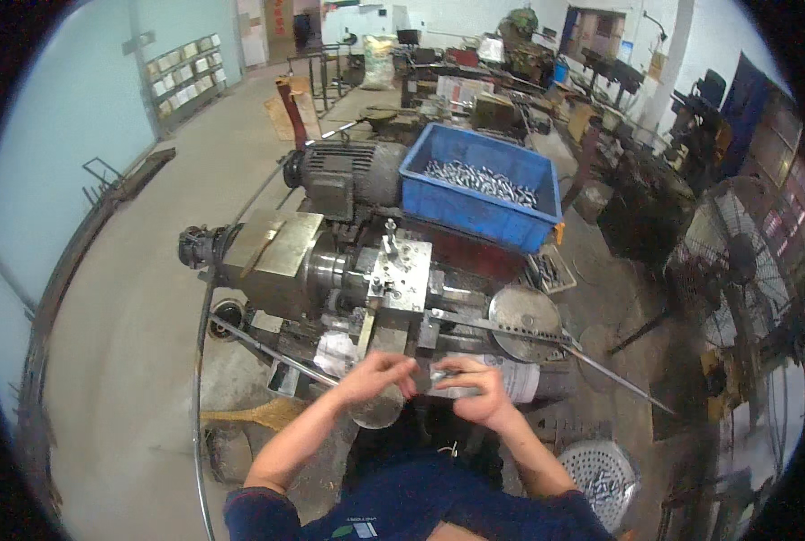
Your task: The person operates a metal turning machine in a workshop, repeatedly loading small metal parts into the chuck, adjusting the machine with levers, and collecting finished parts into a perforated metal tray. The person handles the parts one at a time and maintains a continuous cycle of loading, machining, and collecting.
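My left hand (375,374) and my right hand (476,388) meet just in front of me, below a small lathe-like machine (348,270). Both pinch a small grey metal part (431,377) held between their fingertips. The part is mostly covered by my fingers, so its shape is unclear. The machine's square metal tool block (401,270) stands just above my hands, with a round metal disc (524,311) to its right.
A blue plastic crate (484,189) holding several shiny metal pieces sits behind the machine, beside a grey electric motor (344,171). A standing fan (736,261) is at the right, a perforated metal basket (601,473) at lower right, a broom (249,415) on the floor at left.
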Motion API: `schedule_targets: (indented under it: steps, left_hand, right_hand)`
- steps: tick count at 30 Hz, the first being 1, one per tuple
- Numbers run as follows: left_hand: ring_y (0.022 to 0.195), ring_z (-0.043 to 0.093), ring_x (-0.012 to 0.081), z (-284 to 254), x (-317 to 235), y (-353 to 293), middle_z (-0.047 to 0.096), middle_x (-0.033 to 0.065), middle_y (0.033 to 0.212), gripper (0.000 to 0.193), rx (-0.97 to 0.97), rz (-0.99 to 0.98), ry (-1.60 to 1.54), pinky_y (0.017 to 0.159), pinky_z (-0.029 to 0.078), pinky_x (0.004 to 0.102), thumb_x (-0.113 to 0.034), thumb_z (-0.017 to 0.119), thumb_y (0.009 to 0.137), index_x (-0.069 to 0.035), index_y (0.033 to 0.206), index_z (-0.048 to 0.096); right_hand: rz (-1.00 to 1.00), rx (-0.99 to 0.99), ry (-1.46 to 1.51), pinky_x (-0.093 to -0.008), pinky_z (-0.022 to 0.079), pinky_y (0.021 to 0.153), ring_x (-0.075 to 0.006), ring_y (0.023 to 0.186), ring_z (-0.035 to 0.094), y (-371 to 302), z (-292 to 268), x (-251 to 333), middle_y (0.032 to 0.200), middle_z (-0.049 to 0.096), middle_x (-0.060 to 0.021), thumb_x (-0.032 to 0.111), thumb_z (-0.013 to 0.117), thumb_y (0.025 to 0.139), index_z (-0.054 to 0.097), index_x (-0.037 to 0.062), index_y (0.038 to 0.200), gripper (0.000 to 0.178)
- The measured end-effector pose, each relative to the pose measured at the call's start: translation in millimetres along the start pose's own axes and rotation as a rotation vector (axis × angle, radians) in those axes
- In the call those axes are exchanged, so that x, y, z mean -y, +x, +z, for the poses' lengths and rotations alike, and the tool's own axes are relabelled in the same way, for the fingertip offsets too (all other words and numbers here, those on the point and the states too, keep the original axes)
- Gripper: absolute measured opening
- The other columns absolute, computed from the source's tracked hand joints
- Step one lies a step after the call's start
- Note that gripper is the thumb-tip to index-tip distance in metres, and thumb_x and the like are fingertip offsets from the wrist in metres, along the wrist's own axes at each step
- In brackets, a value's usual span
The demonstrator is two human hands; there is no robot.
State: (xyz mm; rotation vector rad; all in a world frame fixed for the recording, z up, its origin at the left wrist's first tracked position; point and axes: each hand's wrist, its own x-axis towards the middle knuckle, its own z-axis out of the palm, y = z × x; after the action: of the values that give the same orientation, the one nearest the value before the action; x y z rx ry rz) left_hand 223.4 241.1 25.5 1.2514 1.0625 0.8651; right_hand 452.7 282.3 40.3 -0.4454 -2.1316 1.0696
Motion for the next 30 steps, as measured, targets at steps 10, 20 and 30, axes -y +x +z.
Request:
schedule_targets:
  steps: [10,20,30]
  left_hand:
    - [0.057,0.056,0.0102,3,6,-13,0.059,0.0035,0.060,0.035,-0.113,0.051,0.001,0.055,0.043,0.0237,-0.032,0.057,0.085,0.001,0.072,0.064]
    - [0.050,0.051,0.0057,-30,-8,-18,0.054,0.0006,0.047,0.037,-0.076,0.030,0.077,0.047,0.037,0.0215,-0.034,0.061,0.082,0.000,0.067,0.065]
    - [0.064,0.058,0.0133,-118,-11,-87,0.061,0.0098,0.067,0.036,-0.414,0.121,0.630,0.060,0.047,0.0290,-0.028,0.065,0.078,-0.002,0.103,0.059]
  right_hand:
    - [-0.070,0.089,-0.330,-0.0378,0.047,0.076,-0.0318,0.088,0.056,30,35,17,0.103,0.055,-0.0145,0.012,0.061,0.056,0.063,0.0064,0.086,0.030]
    - [-0.270,0.337,-0.429,-0.0368,0.047,0.066,-0.0290,0.077,0.053,78,28,20,0.091,0.058,-0.0116,0.015,0.063,0.054,0.063,0.0056,0.079,0.026]
    - [-0.147,0.468,-0.649,-0.0397,0.047,0.072,-0.0307,0.084,0.054,165,37,-8,0.095,0.059,-0.0129,0.018,0.061,0.054,0.067,0.0069,0.081,0.030]
